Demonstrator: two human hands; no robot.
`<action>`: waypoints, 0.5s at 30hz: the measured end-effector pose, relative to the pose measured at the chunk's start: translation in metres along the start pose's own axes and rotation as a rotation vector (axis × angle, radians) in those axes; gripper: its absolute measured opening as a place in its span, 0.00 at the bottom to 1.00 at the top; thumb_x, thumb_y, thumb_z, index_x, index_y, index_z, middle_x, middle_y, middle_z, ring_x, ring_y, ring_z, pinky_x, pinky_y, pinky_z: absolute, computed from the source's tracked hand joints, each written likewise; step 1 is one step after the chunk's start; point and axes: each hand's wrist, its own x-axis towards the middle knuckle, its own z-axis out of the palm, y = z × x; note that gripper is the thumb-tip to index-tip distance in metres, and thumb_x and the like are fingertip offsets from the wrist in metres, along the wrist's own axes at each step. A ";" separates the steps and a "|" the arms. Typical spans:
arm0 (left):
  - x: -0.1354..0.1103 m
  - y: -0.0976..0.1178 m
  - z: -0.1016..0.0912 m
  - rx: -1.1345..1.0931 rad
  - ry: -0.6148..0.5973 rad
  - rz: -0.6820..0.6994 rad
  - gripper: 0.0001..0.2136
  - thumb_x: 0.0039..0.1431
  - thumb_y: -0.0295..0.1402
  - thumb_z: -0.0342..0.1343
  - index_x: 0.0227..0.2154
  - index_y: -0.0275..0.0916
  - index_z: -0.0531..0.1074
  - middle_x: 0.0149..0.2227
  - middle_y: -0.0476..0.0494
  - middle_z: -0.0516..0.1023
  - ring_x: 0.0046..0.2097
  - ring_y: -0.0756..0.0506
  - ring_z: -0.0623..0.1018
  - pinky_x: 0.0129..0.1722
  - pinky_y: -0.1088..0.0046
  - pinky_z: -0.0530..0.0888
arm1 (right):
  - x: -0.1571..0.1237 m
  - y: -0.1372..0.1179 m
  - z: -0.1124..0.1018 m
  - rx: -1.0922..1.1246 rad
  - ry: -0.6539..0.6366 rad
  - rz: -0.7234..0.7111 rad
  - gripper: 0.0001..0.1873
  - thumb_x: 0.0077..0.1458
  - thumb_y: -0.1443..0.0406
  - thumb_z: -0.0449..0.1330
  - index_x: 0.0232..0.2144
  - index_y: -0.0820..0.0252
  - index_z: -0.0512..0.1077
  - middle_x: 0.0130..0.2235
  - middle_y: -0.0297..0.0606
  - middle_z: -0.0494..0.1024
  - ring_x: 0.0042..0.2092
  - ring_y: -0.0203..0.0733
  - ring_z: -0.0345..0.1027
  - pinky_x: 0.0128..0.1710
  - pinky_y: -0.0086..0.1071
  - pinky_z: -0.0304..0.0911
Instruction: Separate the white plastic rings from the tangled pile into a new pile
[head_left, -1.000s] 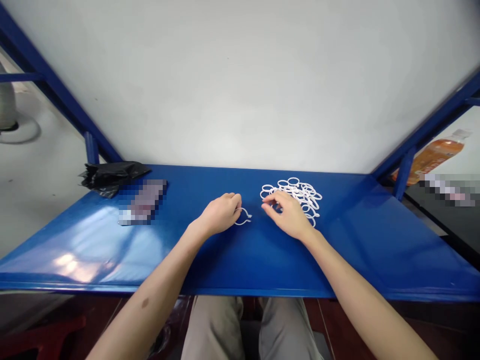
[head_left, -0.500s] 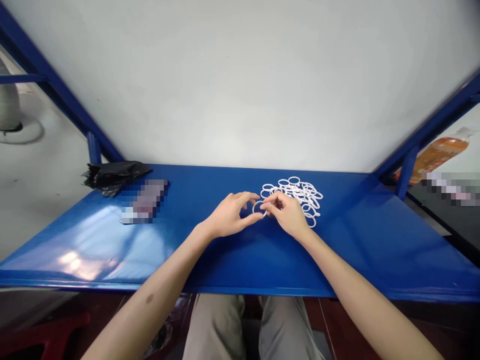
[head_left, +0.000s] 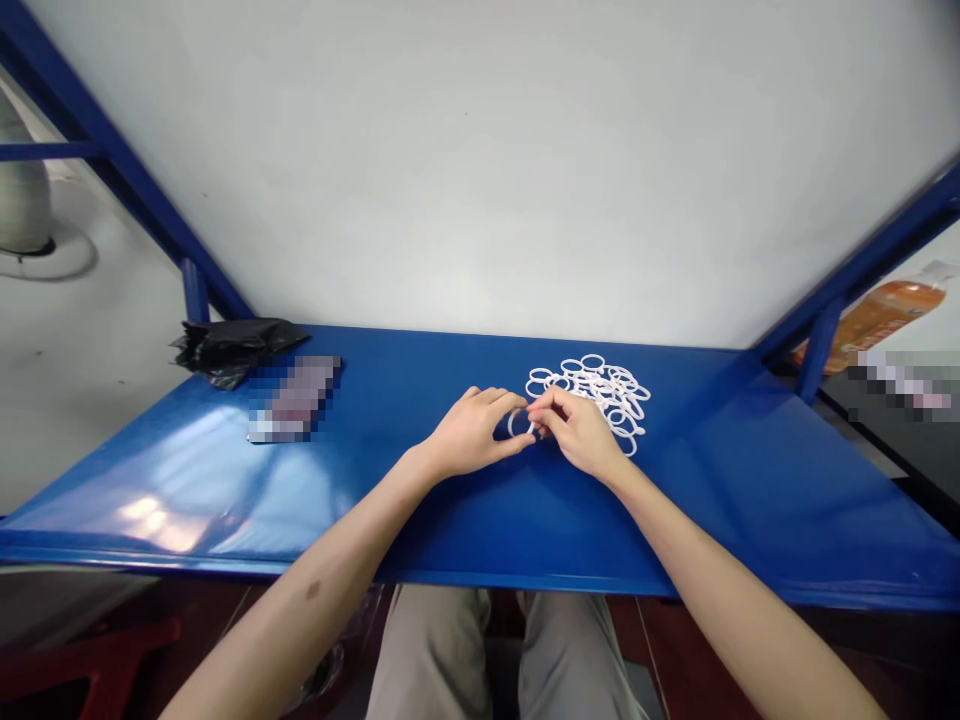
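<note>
A pile of several white plastic rings [head_left: 600, 390] lies on the blue table [head_left: 465, 500], right of the middle. Just left of the pile, my left hand [head_left: 476, 432] and my right hand [head_left: 576, 430] meet over the table. Both pinch one white ring [head_left: 519, 424] between thumb and fingertips, left hand on its left side, right hand on its right. The ring is held a little above the table top. My right hand covers the near edge of the pile.
A crumpled black plastic bag [head_left: 229, 346] lies at the table's back left, with a blurred flat object [head_left: 294, 397] beside it. A white wall stands behind the table. An orange bottle [head_left: 885, 310] lies beyond the blue frame at right. My knees show under the front edge.
A second ago my left hand held a ring alone, left of the pile, and my right hand reached into the pile. The hands have since come together on one ring.
</note>
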 end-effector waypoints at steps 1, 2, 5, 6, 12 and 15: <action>0.000 0.000 0.001 0.000 -0.001 0.000 0.13 0.65 0.44 0.56 0.47 0.42 0.71 0.43 0.46 0.79 0.46 0.43 0.78 0.48 0.63 0.68 | 0.000 0.000 0.000 -0.006 -0.003 -0.001 0.08 0.62 0.60 0.59 0.30 0.55 0.73 0.27 0.30 0.76 0.27 0.37 0.71 0.30 0.32 0.67; 0.000 0.000 0.002 0.001 0.001 -0.002 0.13 0.65 0.44 0.56 0.47 0.42 0.71 0.43 0.46 0.79 0.46 0.43 0.78 0.48 0.63 0.69 | 0.000 0.000 0.000 -0.007 -0.004 0.002 0.09 0.62 0.60 0.60 0.30 0.55 0.74 0.27 0.30 0.76 0.28 0.38 0.71 0.30 0.33 0.67; 0.000 -0.002 0.004 0.008 0.020 -0.024 0.15 0.65 0.43 0.55 0.50 0.42 0.71 0.47 0.44 0.79 0.49 0.42 0.78 0.50 0.62 0.70 | 0.000 0.001 0.002 -0.027 0.018 0.002 0.08 0.62 0.58 0.60 0.33 0.54 0.75 0.30 0.31 0.78 0.29 0.39 0.72 0.32 0.34 0.68; 0.000 -0.003 0.004 0.009 0.029 -0.033 0.16 0.66 0.43 0.55 0.51 0.43 0.70 0.49 0.43 0.79 0.51 0.41 0.78 0.52 0.61 0.71 | 0.001 0.001 0.002 -0.056 0.033 -0.018 0.08 0.62 0.58 0.61 0.34 0.53 0.76 0.32 0.32 0.79 0.31 0.39 0.73 0.33 0.34 0.69; 0.001 -0.017 0.009 0.003 0.061 -0.148 0.21 0.67 0.42 0.53 0.59 0.41 0.66 0.57 0.38 0.75 0.59 0.38 0.74 0.58 0.56 0.71 | 0.007 0.006 -0.013 -0.353 0.248 -0.204 0.10 0.64 0.58 0.59 0.35 0.54 0.76 0.37 0.39 0.78 0.37 0.43 0.72 0.37 0.37 0.69; 0.001 -0.026 0.012 0.061 0.031 -0.192 0.19 0.67 0.40 0.53 0.57 0.39 0.68 0.59 0.36 0.74 0.61 0.37 0.72 0.61 0.54 0.69 | 0.010 0.009 -0.029 -0.443 0.454 -0.183 0.11 0.65 0.57 0.58 0.35 0.56 0.75 0.37 0.40 0.77 0.35 0.43 0.71 0.35 0.37 0.69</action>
